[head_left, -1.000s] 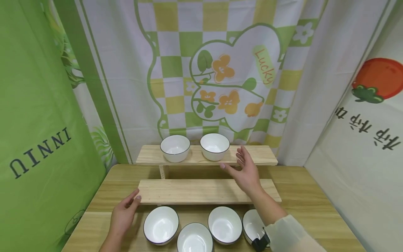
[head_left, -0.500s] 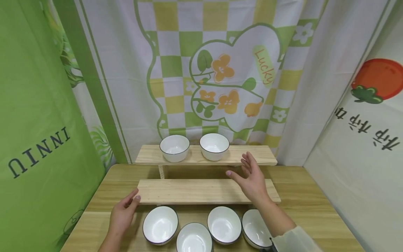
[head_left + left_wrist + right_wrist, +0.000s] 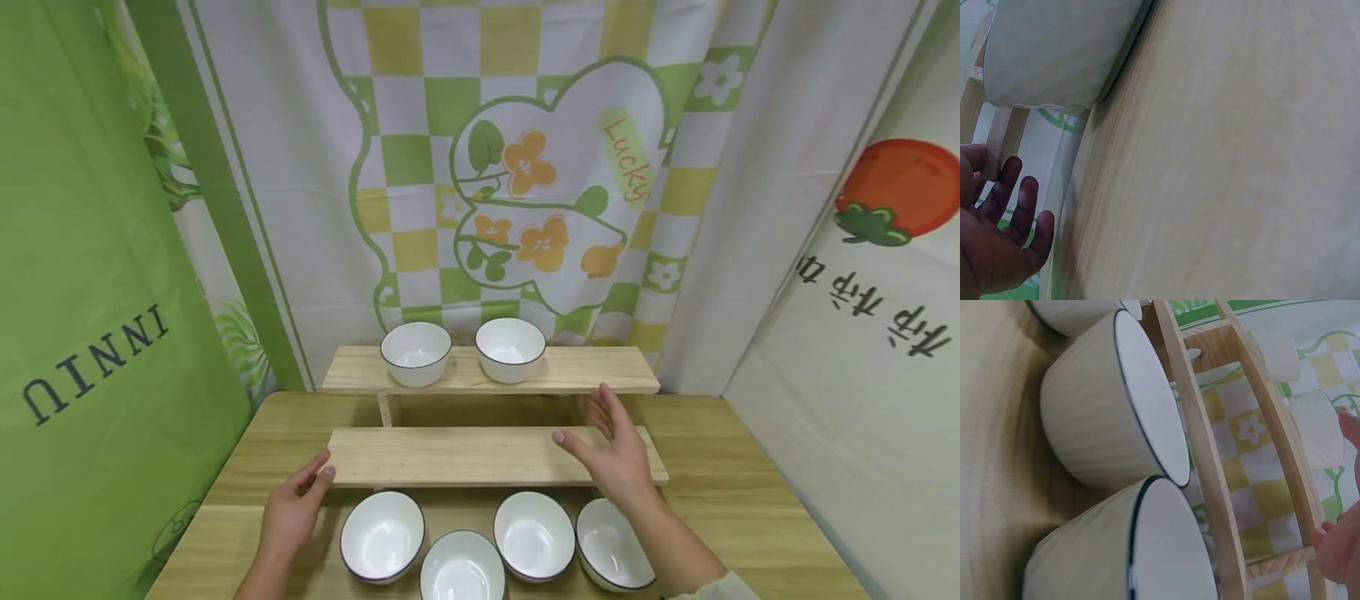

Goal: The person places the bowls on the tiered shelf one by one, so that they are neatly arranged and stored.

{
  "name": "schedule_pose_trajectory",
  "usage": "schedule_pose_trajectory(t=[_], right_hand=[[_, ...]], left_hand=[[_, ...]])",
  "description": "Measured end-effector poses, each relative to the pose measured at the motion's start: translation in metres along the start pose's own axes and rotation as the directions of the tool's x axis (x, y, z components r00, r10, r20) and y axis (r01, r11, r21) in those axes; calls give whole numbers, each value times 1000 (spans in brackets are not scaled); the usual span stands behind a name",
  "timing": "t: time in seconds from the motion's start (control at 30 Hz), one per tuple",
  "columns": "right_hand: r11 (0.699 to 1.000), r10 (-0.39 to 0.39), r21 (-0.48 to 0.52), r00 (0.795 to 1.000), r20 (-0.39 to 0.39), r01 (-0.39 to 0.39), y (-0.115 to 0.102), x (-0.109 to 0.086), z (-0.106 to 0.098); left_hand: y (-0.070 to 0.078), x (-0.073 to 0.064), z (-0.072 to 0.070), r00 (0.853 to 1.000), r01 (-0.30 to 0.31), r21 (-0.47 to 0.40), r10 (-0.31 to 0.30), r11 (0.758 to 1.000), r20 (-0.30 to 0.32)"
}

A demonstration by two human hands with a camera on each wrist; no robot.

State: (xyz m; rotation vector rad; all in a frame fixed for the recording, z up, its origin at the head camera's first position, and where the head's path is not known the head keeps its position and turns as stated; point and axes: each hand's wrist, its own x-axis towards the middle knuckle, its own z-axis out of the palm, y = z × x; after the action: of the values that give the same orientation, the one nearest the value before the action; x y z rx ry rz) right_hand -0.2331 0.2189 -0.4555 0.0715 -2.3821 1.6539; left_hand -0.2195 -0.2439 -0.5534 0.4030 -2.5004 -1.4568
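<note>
A two-tier wooden rack stands on the table, with an upper shelf (image 3: 592, 367) and a lower shelf (image 3: 450, 457). My left hand (image 3: 292, 508) pinches the left end of the lower shelf between thumb and fingers; its other fingers hang loose in the left wrist view. Over the right part of the lower shelf, my right hand (image 3: 618, 458) is spread and holds nothing. Two white dark-rimmed bowls, a left bowl (image 3: 416, 354) and a right bowl (image 3: 511, 350), sit upright on the upper shelf. The right wrist view shows the rack's wooden side (image 3: 1210, 347).
Several more white bowls stand in front of the rack: one at left (image 3: 382, 537), one nearest (image 3: 462, 571), one in the middle (image 3: 534, 537), and one at right (image 3: 611, 546) partly behind my right forearm. A patterned curtain (image 3: 420, 167) hangs behind the wooden table (image 3: 735, 483).
My right hand has drawn back from beside the right bowl on the upper shelf, moving down and to the right. My left hand has stayed at the shelf end.
</note>
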Motion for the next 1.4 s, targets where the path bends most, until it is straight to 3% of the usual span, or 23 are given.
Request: schedule_pose_trajectory(t=[0.37,0.93,1.17,1.4], right_hand=[[996,-16,-86,999,-32,13,12,-21,-15],[974,-6,-226,1000,5,7,36,-58,-32],[962,47,-272,998,37,-35,44,-74,-39],[944,84,-322,996,19,-74,58,-90,-39]], left_hand=[[0,-1,2,1000,15,15,-15,1000,-7],[0,0,1,1000,10,0,-10,1000,2],[2,-1,1,1000,8,-2,-8,1000,1],[2,-1,0,1000,17,-31,-16,999,18]])
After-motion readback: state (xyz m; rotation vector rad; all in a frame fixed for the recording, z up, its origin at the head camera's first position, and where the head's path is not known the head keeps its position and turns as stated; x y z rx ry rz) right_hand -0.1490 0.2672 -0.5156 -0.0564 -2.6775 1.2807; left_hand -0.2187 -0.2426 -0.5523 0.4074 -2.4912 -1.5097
